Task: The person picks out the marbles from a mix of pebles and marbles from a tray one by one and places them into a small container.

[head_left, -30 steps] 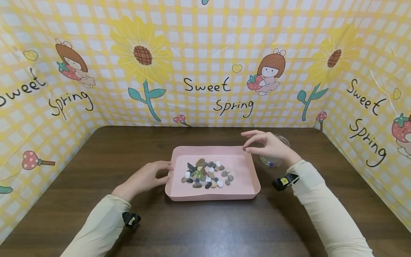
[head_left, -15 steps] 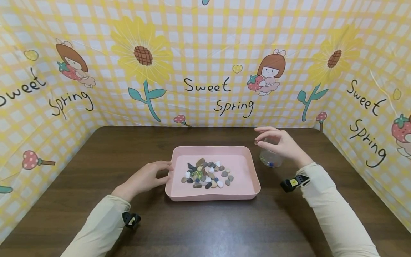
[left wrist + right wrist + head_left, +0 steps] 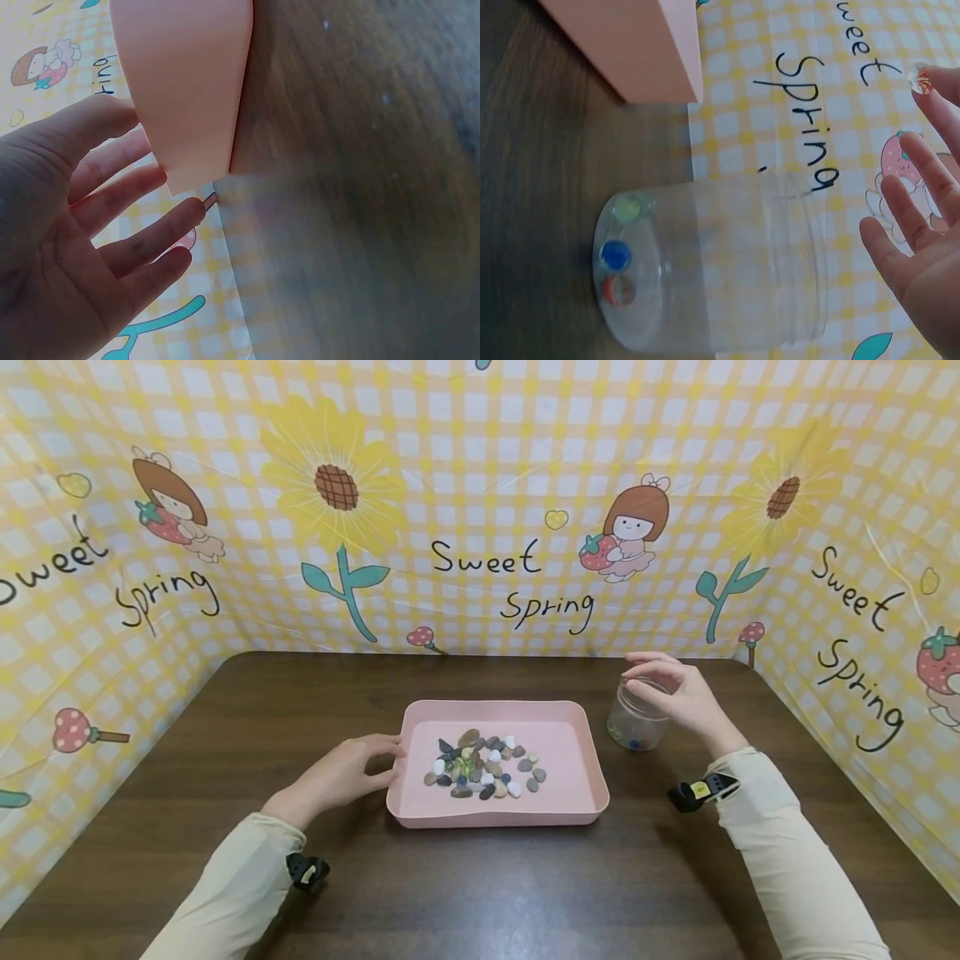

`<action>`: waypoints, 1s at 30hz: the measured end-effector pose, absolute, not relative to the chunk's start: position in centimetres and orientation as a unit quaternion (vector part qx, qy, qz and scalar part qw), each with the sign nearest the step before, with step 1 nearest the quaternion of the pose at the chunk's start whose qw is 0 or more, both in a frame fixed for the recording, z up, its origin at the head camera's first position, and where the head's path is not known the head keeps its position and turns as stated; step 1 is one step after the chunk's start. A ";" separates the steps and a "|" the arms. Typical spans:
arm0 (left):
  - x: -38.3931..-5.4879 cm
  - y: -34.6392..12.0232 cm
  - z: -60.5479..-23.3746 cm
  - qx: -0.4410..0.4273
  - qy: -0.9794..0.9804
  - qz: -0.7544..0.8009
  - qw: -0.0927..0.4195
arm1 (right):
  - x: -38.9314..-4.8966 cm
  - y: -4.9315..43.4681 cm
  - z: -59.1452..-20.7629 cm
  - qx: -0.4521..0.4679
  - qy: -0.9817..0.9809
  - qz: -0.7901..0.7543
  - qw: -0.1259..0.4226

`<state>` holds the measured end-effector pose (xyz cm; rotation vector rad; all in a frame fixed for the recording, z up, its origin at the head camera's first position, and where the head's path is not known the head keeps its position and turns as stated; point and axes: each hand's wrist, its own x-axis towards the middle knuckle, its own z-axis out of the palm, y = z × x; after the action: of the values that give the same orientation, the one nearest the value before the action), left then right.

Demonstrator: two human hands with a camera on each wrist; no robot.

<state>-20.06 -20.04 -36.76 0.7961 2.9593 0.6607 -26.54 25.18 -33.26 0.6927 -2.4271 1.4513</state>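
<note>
A clear marble with an orange swirl [image 3: 920, 79] is pinched between thumb and fingertip of my right hand [image 3: 690, 697]. That hand is over the mouth of a clear plastic jar [image 3: 628, 724]. In the right wrist view, a green marble [image 3: 630, 207], a blue marble [image 3: 616, 256] and a red-and-white marble [image 3: 619, 289] lie at the jar's bottom. My left hand [image 3: 337, 777] touches the left end of a pink tray [image 3: 498, 820], its fingertips against the outer wall. Inside the tray lies a cluster of grey, white and brown pebbles [image 3: 539, 774], with small dark blue marbles [image 3: 506, 778] among them.
Both tray and jar stand on a dark wooden table [image 3: 480, 893], the jar just right of the tray. Behind them hangs a yellow checked cloth [image 3: 480, 460], which also covers both sides. A small green-yellow piece [image 3: 467, 766] lies among the pebbles.
My right hand has moved right with the marble, from above the tray's back right corner to above the jar's mouth. The left hand stays at the tray's left end.
</note>
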 end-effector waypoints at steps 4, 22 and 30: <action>-20.1 -20.1 -36.7 0.252 0.945 0.208 0.005 | -26.7 25.7 -33.7 0.228 -0.821 0.506 0.136; -20.1 -20.1 -36.8 0.252 0.945 0.208 0.005 | -27.0 27.4 -35.3 0.168 -0.829 0.503 0.179; -20.0 -20.0 -36.7 0.252 0.945 0.207 0.004 | -27.3 28.1 -36.3 0.151 -0.857 0.452 0.196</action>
<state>-20.03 -20.02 -36.73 0.7881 2.9616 0.6493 -27.29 28.12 -36.30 0.4238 -2.4015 1.2657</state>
